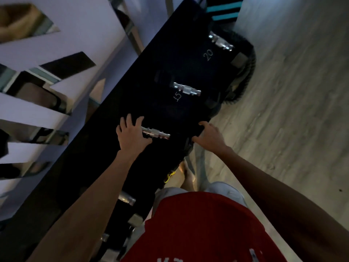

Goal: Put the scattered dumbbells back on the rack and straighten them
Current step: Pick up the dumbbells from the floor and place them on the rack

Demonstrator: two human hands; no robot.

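Note:
A black dumbbell rack point(105, 148) runs diagonally from bottom left to top right. Three dark dumbbells lie across its top, visible mostly by their chrome handles: one marked 20 point(220, 41), one marked 15 point(187, 90), and the nearest one point(157, 133). My left hand point(130, 134) cups the far head of this nearest dumbbell, thumb beside the handle. My right hand point(208, 136) grips its near head at the rack's front edge. The heads themselves are almost lost in the dark.
Another chrome handle point(127, 198) shows lower on the rack beside my left forearm. A black tyre point(247, 72) lies on the pale floor point(292, 110) right of the rack. A mirrored wall point(56, 53) runs behind it. My foot point(187, 173) stands close to the rack.

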